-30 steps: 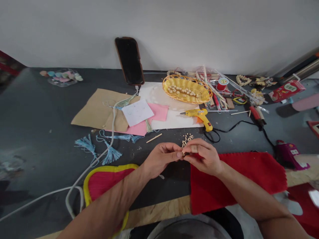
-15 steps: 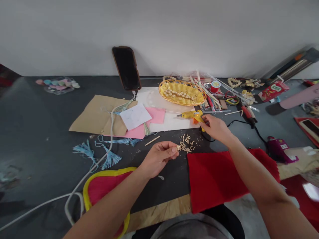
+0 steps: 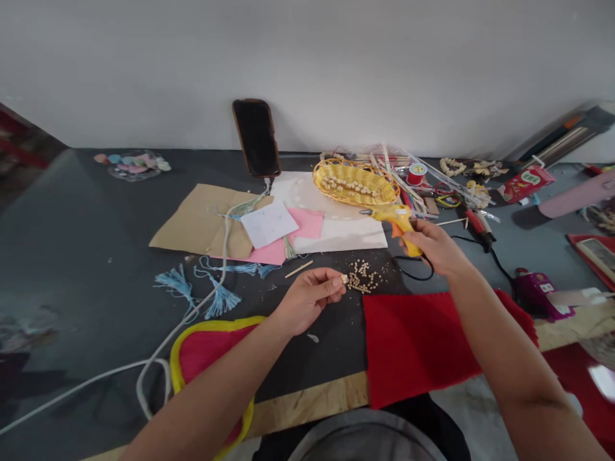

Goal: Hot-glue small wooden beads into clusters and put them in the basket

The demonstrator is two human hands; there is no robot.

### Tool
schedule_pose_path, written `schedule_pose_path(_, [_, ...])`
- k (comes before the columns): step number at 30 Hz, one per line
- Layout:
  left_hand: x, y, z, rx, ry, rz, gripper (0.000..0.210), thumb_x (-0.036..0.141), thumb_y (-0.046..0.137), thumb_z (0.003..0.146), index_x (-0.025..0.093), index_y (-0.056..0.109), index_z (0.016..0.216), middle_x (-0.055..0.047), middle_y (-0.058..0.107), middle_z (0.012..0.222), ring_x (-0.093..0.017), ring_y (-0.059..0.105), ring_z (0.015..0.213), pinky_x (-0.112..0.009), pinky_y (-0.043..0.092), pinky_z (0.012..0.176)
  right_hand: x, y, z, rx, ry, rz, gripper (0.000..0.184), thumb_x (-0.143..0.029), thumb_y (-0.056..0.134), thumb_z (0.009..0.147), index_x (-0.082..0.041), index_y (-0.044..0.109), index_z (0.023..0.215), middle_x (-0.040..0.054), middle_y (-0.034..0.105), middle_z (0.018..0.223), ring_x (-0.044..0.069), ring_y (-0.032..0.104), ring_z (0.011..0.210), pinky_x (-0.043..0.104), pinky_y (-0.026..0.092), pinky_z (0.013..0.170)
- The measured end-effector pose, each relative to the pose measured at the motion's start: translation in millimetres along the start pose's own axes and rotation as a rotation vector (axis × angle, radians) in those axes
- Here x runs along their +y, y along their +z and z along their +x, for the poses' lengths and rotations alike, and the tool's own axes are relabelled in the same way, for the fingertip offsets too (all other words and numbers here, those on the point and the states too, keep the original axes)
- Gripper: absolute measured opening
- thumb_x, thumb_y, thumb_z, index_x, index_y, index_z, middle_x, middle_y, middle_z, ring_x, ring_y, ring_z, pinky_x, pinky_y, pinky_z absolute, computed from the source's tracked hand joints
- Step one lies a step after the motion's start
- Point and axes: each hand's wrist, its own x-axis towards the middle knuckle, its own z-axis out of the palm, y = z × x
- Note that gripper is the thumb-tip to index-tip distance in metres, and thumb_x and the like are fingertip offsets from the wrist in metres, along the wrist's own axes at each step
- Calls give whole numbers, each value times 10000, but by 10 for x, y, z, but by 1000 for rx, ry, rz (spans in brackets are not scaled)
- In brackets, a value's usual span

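My right hand [image 3: 435, 246] grips the handle of a yellow glue gun [image 3: 391, 221], held over the white sheet's right edge with its nozzle pointing left. Between the thumb and fingers of my left hand [image 3: 314, 294] is a small pale wooden piece [image 3: 344, 279]; its exact shape is too small to make out. Right beside those fingertips, a scatter of tiny round wooden pieces [image 3: 362, 278] lies on the dark table. Behind them, a yellow woven basket [image 3: 319, 186] holds more small pale pieces.
Red felt [image 3: 423, 346] lies at the front right. A phone [image 3: 257, 137] leans on the wall. Blue tassels [image 3: 221, 301], brown paper [image 3: 192, 221] and a white cable [image 3: 206, 291] are on the left. Thread [image 3: 416, 173], sticks and a pink bottle [image 3: 576, 195] stand at the right.
My right hand has lifted the glue gun off the sheet area and tilted it, moving slightly right. The left hand keeps its pinch nearly in place. The view has shifted a little.
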Motion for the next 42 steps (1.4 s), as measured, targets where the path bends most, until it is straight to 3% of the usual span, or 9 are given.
schedule_pose_path(2, [8, 3, -1, -7, 10, -21, 203, 273, 813, 658, 117, 697, 719, -15, 638, 633, -71, 514, 553, -201, 403, 558, 15, 3, -125, -19, -46, 261, 319, -328, 626, 723, -195, 574, 1009, 25, 632, 792, 119, 542, 572, 230, 412, 475])
schedule_pose_path(4, [23, 14, -5, -6, 20, -53, 190, 258, 810, 662, 117, 695, 719, -12, 633, 636, -66, 506, 551, -200, 403, 559, 43, 41, -235, -123, -59, 427, 360, -345, 649, 715, -194, 583, 1035, 27, 624, 751, 109, 491, 504, 224, 358, 407])
schedule_pose_path(8, [52, 32, -8, 23, 37, -117, 181, 241, 818, 653, 121, 697, 715, -8, 623, 625, -62, 490, 540, -200, 401, 550, 135, 180, -383, -341, -40, 442, 304, -406, 618, 811, -171, 616, 1004, 37, 616, 677, 111, 472, 473, 222, 321, 374])
schedule_pose_path(12, [69, 30, -4, 49, 49, -155, 191, 238, 828, 639, 126, 689, 708, 0, 615, 621, -60, 485, 539, -199, 392, 545, 195, 287, -471, -326, -124, 348, 354, -501, 471, 912, -194, 587, 1044, 75, 656, 792, 135, 533, 549, 251, 421, 431])
schedule_pose_path(17, [80, 30, -1, 67, 38, -182, 199, 247, 823, 645, 134, 673, 708, 9, 598, 616, -62, 471, 535, -208, 388, 554, 200, 361, -553, -265, -294, 246, 371, -528, 442, 922, -224, 541, 1112, 91, 675, 881, 199, 621, 754, 353, 544, 651])
schedule_pose_path(21, [83, 35, 0, 87, 29, -191, 205, 254, 827, 638, 135, 670, 694, 8, 598, 611, -69, 474, 543, -216, 388, 562, 234, 398, -583, -279, -357, 193, 358, -488, 410, 949, -249, 474, 1207, 82, 656, 902, 215, 633, 829, 382, 538, 726])
schedule_pose_path(25, [87, 35, 1, 113, 23, -184, 218, 260, 840, 618, 129, 678, 683, 1, 613, 609, -77, 497, 557, -222, 390, 578, 270, 405, -587, -277, -394, 103, 383, -482, 400, 952, -280, 399, 1277, 71, 625, 896, 200, 603, 766, 375, 512, 720])
schedule_pose_path(35, [69, 24, -2, 116, 31, -156, 234, 281, 842, 617, 121, 680, 671, 0, 628, 603, -76, 523, 558, -211, 393, 574, 275, 423, -595, -293, -367, 99, 389, -488, 411, 946, -271, 377, 1267, 44, 586, 851, 157, 542, 648, 306, 471, 595])
schedule_pose_path(42, [62, 7, 2, 113, 25, -144, 236, 288, 842, 618, 125, 676, 661, 0, 627, 598, -80, 532, 562, -209, 396, 571, 311, 425, -593, -277, -383, 76, 386, -474, 417, 949, -267, 364, 1270, 39, 582, 848, 175, 555, 728, 333, 460, 691])
